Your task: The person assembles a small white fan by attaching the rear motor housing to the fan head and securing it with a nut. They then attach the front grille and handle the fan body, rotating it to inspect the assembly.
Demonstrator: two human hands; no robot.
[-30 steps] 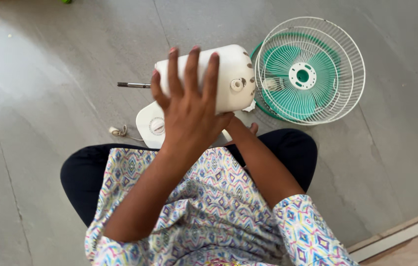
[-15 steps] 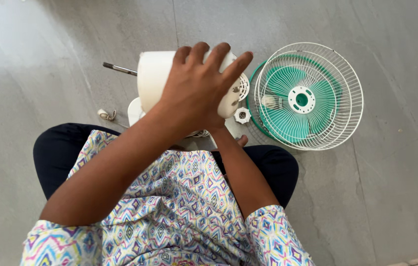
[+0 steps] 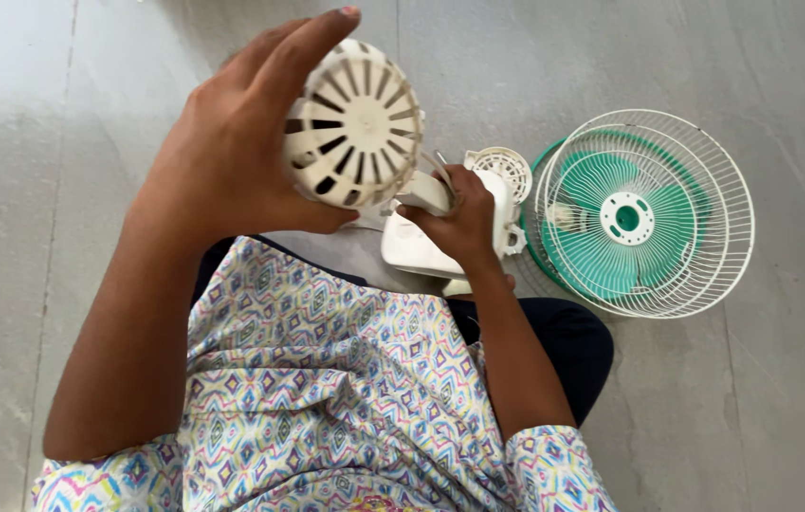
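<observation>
Motor cover in my left hand, fingers wrapped round its side, lifted above fan body. My right hand grips body. Grille beyond right hand. Cover looks detached; next move needs steady body.

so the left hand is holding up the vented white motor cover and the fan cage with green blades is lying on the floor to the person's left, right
Not quite: the fan cage with green blades lies on the floor to the person's right, not left, as the head view shows. The left hand does hold up the vented white motor cover.
</observation>
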